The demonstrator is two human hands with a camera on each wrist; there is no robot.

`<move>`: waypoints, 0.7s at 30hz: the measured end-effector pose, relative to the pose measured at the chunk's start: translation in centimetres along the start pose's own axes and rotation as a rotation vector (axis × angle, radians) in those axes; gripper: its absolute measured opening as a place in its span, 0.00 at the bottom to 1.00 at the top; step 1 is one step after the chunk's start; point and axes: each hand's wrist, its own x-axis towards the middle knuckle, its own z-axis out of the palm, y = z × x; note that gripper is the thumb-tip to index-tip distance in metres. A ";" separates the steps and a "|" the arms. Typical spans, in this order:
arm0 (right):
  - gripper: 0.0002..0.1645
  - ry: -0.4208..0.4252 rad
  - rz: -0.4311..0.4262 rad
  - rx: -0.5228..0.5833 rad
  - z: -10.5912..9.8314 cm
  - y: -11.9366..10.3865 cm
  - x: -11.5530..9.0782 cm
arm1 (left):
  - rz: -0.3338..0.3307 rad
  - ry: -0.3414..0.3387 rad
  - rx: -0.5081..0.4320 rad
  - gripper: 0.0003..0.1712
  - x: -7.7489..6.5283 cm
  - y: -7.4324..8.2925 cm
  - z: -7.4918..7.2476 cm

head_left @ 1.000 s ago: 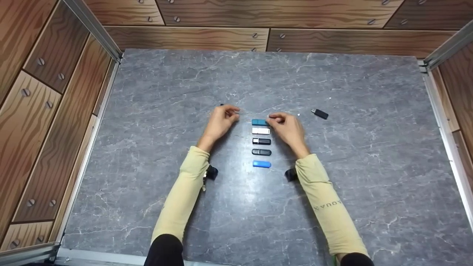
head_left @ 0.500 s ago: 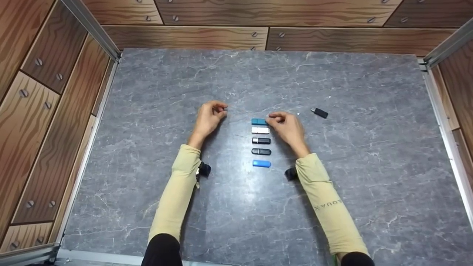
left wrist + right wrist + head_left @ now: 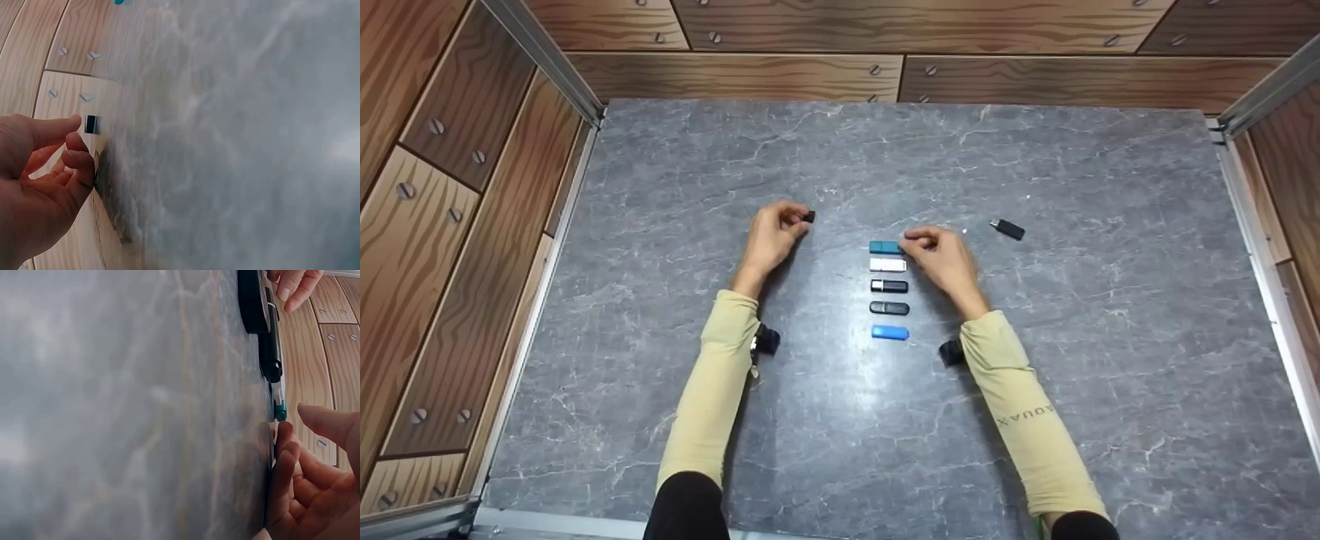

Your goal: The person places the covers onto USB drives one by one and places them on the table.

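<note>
My left hand (image 3: 772,234) is at the left of the table, its thumb and curled fingers apart. A small black piece (image 3: 809,217), largely covered by that hand, shows at its fingertips; the left wrist view has this dark block (image 3: 90,124) just beyond the thumb tip. My right hand (image 3: 945,256) rests at the right end of a teal USB stick (image 3: 883,247). In the right wrist view the thumb stands off while a fingertip is right at the teal stick's end (image 3: 280,412). Below the teal stick lie a white USB stick (image 3: 888,265) and a black one (image 3: 889,286).
The column continues with a dark rounded USB stick (image 3: 889,308) and a blue one (image 3: 890,332). Another black USB stick (image 3: 1009,229) lies apart on the right. Wood-patterned panels (image 3: 735,79) border the grey marbled table (image 3: 840,450).
My left hand has moved left, and the small black piece now shows past its fingertips. The right hand stays at the teal stick, and the column of sticks is unmoved.
</note>
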 end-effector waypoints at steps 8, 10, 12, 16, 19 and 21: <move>0.21 -0.026 -0.007 -0.005 -0.2 -0.1 0.1 | -0.017 -0.022 0.016 0.12 0.5 -0.1 -0.5; 0.21 -0.041 -0.004 -0.003 -0.3 -0.1 0.1 | -0.021 -0.026 0.027 0.12 0.6 -0.2 -0.5; 0.21 -0.055 -0.003 0.003 -0.3 0.0 0.1 | -0.026 -0.035 0.037 0.12 0.7 -0.2 -0.5; 0.21 -0.067 -0.008 0.012 -0.4 0.1 0.2 | -0.035 -0.050 0.049 0.14 0.9 -0.2 -0.4; 0.21 -0.073 -0.013 0.033 -0.5 0.2 0.2 | -0.042 -0.051 0.051 0.14 0.9 -0.2 -0.4; 0.22 -0.079 -0.020 0.048 -0.6 0.3 0.1 | -0.041 -0.052 0.049 0.15 1.0 -0.2 -0.4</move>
